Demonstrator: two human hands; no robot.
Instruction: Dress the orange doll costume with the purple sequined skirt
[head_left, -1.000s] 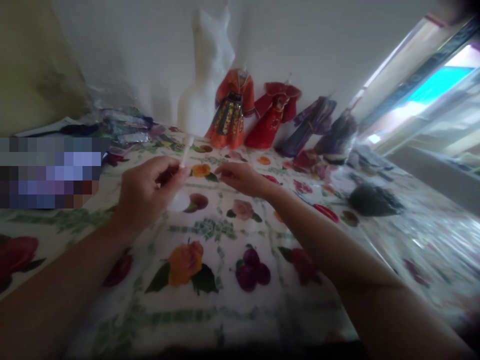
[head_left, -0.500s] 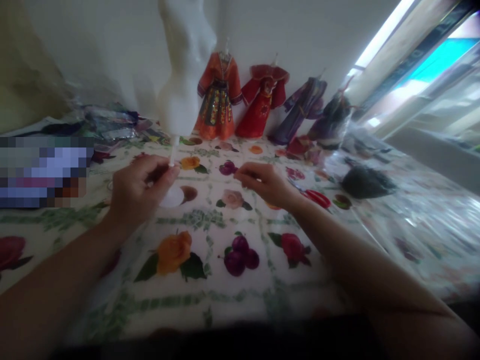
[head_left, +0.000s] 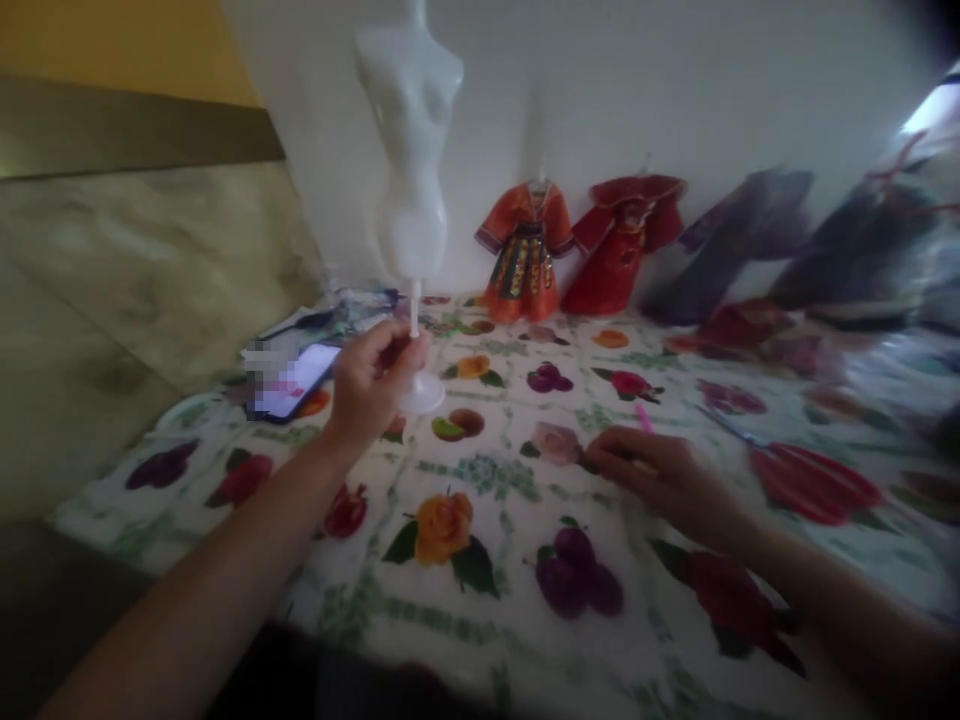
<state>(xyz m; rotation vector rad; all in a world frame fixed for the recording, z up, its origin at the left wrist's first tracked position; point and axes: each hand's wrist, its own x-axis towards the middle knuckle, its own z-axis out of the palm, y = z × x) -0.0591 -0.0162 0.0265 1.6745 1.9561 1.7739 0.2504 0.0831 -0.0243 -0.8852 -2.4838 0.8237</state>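
Note:
A small white dress form [head_left: 416, 150] stands upright on a thin rod with a round white base. My left hand [head_left: 379, 375] is closed around that rod just above the base. To the right, my right hand [head_left: 656, 470] is low over the flowered tablecloth [head_left: 510, 560], its fingers pressed together. Whatever may be between those fingertips is too small and blurred to name. A bit of pink [head_left: 643, 418] shows just behind this hand. Red-handled scissors [head_left: 814, 482] lie to its right.
Small orange [head_left: 525, 250] and red [head_left: 622, 245] dresses stand along the wall, with blurred dark ones [head_left: 750, 235] farther right. A phone [head_left: 296, 382] lies at the left near plastic packets [head_left: 364, 308]. The table's left edge is visible.
The view has swung left, so things appear farther right and the whole dress form shows. My left hand still grips the rod. My right hand is now farther from it and nearer me.

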